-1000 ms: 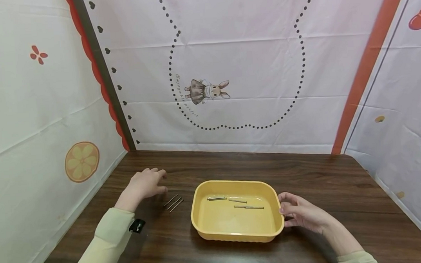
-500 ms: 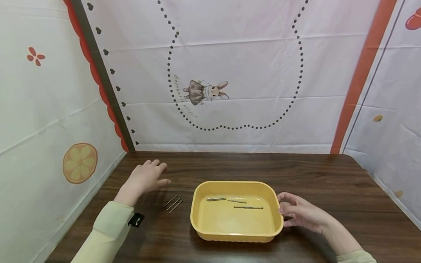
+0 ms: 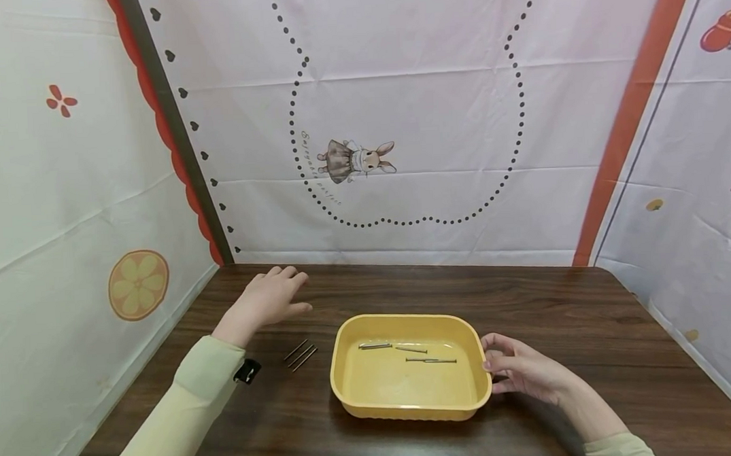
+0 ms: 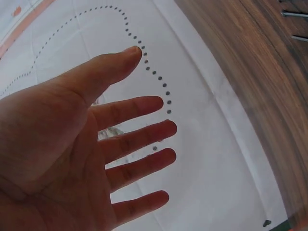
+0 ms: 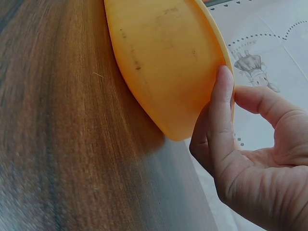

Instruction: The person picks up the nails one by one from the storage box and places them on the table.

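Observation:
A yellow plastic tray stands on the dark wooden table, with several thin metal nails lying inside it. Three more nails lie side by side on the table just left of the tray. My left hand hovers beyond those nails with nothing in it; the left wrist view shows the left hand with fingers straight and spread, and the nails at the top right corner. My right hand holds the tray's right rim. In the right wrist view its thumb presses on the tray wall.
White printed cloth walls close in the table at the back and on both sides. A small black band sits at the left sleeve cuff. Bare wood lies behind and to the right of the tray.
My left hand has lifted and drifted away from the three nails toward the back wall and a little to the right. The right hand and the tray have stayed put.

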Demonstrator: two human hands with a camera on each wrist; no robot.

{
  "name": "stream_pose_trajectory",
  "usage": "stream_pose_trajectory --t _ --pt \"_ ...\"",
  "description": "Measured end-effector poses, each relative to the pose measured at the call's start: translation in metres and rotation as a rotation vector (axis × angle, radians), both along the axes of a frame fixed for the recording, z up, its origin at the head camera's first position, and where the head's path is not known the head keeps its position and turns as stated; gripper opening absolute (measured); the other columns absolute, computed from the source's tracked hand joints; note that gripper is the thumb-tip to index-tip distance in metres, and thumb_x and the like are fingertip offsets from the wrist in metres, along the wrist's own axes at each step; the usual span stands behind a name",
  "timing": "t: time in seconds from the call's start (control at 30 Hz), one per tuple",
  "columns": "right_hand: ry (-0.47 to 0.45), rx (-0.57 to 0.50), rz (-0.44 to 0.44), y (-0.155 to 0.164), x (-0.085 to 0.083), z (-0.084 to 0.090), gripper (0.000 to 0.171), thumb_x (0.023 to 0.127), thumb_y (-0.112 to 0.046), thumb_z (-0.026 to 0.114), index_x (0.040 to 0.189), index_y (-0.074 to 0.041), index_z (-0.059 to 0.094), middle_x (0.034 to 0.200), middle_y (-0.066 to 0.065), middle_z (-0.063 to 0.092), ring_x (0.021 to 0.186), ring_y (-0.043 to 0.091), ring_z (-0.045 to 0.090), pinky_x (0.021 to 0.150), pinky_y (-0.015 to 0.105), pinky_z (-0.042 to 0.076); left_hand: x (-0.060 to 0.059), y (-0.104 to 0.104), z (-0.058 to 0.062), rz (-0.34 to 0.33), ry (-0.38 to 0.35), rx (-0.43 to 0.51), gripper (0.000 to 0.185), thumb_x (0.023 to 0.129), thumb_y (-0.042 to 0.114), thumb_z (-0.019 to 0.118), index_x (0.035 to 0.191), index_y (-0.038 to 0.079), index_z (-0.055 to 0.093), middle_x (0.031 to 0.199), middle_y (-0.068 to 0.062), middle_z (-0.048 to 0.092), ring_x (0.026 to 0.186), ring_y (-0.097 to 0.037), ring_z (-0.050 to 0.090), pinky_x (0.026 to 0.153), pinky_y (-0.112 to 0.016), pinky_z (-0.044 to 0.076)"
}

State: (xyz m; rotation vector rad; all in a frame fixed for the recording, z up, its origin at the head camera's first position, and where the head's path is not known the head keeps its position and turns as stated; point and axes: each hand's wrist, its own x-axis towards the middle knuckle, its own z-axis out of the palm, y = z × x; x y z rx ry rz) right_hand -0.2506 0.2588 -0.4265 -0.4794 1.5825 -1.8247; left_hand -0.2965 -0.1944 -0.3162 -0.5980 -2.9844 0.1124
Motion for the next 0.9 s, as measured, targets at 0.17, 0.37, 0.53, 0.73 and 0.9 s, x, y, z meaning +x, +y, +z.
stream_pose_trajectory --t 0.17,0.37,0.53,0.73,0.9 --pt "0.0 0.01 -0.004 0.0 0.0 -0.001 0.021 0.098 -0.001 0.047 0.115 -0.013 0.044 0.094 -0.007 0.061 0.089 0.006 0.066 0.077 0.026 0.06 -0.002 0.012 0.004 -0.075 0.007 0.001 0.054 0.084 0.047 0.073 0.126 0.015 0.061 0.121 -0.008 0.061 0.119 -0.034 0.056 0.098 -0.056 0.047" --pt "-0.002 0.018 -0.01 0.0 0.0 0.0 0.021 0.098 -0.001 0.047 0.115 -0.013 0.044 0.093 -0.007 0.06 0.089 0.007 0.067 0.077 0.026 0.06 -0.003 0.026 0.005 -0.177 0.033 -0.014 0.054 0.08 0.045 0.077 0.122 0.016 0.063 0.112 -0.004 0.061 0.108 -0.028 0.059 0.092 -0.051 0.05" --pt "-0.001 0.031 -0.024 -0.001 0.0 0.001 0.021 0.098 -0.002 0.048 0.115 -0.012 0.043 0.094 -0.006 0.06 0.089 0.007 0.067 0.077 0.027 0.06 -0.005 0.038 0.005 -0.229 0.036 -0.02 0.052 0.08 0.047 0.076 0.121 0.019 0.063 0.111 -0.001 0.062 0.109 -0.026 0.059 0.093 -0.049 0.049" --pt "0.004 0.043 -0.031 -0.003 0.0 0.0 0.021 0.098 -0.003 0.049 0.115 -0.012 0.043 0.095 -0.005 0.06 0.089 0.007 0.067 0.078 0.027 0.06 -0.005 0.051 0.011 -0.245 -0.002 -0.036 0.053 0.082 0.05 0.074 0.125 0.021 0.062 0.119 -0.001 0.061 0.12 -0.028 0.057 0.104 -0.052 0.045" --pt "0.002 0.044 -0.033 -0.002 0.0 0.0 0.021 0.098 -0.002 0.049 0.115 -0.013 0.043 0.093 -0.006 0.06 0.088 0.007 0.067 0.076 0.027 0.06 -0.006 0.059 0.012 -0.259 -0.005 -0.063 0.052 0.081 0.05 0.074 0.123 0.022 0.063 0.118 0.0 0.061 0.121 -0.028 0.056 0.105 -0.052 0.044"
